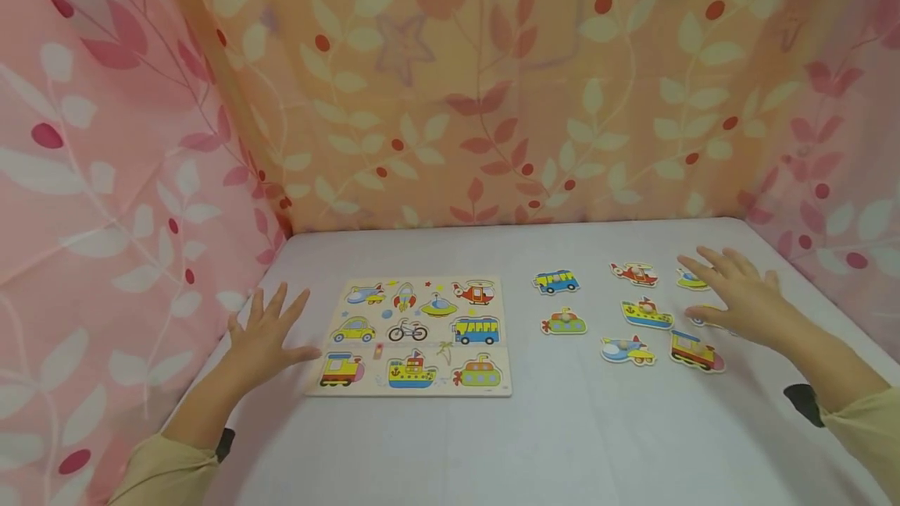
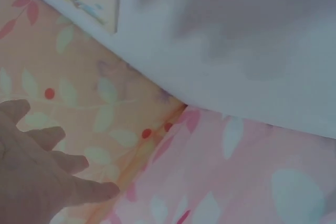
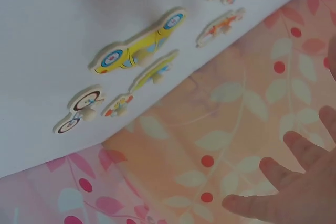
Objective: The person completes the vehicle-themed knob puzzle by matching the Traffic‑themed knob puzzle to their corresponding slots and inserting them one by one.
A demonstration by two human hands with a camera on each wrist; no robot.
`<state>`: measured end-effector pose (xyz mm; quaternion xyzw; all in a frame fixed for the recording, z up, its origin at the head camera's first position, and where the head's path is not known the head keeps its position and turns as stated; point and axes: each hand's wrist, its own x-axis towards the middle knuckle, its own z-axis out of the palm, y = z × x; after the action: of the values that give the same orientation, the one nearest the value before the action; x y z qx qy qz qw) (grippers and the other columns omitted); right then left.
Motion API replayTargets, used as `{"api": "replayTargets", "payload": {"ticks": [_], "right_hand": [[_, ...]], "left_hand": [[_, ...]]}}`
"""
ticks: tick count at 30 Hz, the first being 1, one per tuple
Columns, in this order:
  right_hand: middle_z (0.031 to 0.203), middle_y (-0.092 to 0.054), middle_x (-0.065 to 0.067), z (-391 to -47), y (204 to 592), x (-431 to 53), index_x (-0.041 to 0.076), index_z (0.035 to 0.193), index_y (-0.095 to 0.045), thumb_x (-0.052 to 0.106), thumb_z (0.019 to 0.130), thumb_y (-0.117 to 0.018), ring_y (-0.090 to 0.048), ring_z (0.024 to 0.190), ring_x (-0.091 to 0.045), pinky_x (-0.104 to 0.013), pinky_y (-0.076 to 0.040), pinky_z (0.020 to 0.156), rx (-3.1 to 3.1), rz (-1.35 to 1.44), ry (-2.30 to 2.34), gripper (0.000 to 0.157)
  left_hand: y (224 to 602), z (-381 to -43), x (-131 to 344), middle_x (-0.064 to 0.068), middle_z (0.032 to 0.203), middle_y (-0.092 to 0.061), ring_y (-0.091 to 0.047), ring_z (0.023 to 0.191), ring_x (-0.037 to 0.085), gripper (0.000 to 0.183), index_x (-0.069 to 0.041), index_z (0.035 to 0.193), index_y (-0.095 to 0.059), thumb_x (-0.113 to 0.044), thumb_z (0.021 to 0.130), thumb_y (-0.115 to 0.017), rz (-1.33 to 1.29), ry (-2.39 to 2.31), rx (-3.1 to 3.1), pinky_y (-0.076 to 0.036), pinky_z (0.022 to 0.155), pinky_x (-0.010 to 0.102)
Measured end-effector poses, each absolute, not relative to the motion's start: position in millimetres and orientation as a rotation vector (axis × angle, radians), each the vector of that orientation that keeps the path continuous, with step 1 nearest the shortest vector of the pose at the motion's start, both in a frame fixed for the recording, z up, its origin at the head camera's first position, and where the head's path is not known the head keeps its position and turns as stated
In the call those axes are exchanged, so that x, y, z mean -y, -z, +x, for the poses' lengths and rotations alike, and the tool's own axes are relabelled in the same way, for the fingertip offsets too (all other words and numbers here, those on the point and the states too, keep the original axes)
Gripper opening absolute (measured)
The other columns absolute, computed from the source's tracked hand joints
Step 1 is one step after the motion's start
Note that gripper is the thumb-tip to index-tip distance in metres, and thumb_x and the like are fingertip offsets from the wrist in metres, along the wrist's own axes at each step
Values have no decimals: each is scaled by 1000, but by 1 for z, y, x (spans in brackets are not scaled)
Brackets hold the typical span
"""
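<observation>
Left of a wooden peg puzzle board [image 1: 441, 334], my left hand [image 1: 263, 338] has its fingers spread and holds nothing; its thumb tip is right at the board's edge. My right hand [image 1: 748, 299], fingers spread too, hovers at the right over loose knobbed pieces. It partly covers the flying saucer piece [image 1: 691, 279] and the yellow car piece [image 3: 139, 51]. Nearby lie the train piece [image 1: 696, 352], ship piece [image 1: 647, 313], airplane piece [image 1: 628, 350] and helicopter piece [image 1: 635, 273]. The right wrist view also has a bicycle piece [image 3: 81, 109] and a rocket piece [image 3: 119, 105].
Between the board and the other pieces lie a blue bus piece [image 1: 557, 282] and a green submarine piece [image 1: 565, 322]. The white table [image 1: 450, 451] is bordered by leaf-patterned curtains [image 1: 492, 100] at the back and sides. Matching vehicle pictures show on the board.
</observation>
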<state>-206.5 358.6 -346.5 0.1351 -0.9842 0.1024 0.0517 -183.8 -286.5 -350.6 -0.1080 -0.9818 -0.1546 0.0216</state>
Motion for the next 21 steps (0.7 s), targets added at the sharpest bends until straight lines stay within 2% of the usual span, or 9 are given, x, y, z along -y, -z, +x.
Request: {"api": "replayTargets", "payload": {"ticks": [5,8,14,21], "right_hand": [[139,-37,-32,-206,354,-351,4,141,-42,22,76,-82,-31,124,-56,-81,-25,88,2865,506,-249,79],[132,-45,-31,-203,358,-346,1,136,-47,19,74,-84,-39,119,-54,-76,-33,88,2835,549,-263,74],[125,-49,-31,-198,366,-334,-3,131,-52,13,77,-81,-43,116,-53,-70,-40,88,2888,598,-451,63],[114,-59,-21,-199,378,-316,-2,121,-64,13,80,-78,-54,109,-45,-61,-46,89,2933,651,-582,46]], "left_hand": [[362,-183,295,33,154,-14,3,138,57,98,-6,152,-25,-37,77,-80,-420,496,3076,1,93,84],[371,-184,297,31,154,-18,-2,139,56,98,-5,151,-27,-36,75,-81,-456,500,3097,-4,94,83],[387,-186,300,30,150,-28,-13,136,56,98,-1,147,-35,-40,72,-83,-512,422,3139,-14,94,82],[397,-186,304,31,148,-32,-15,136,57,98,1,146,-37,-43,71,-82,-510,400,3176,-13,93,83]]}}
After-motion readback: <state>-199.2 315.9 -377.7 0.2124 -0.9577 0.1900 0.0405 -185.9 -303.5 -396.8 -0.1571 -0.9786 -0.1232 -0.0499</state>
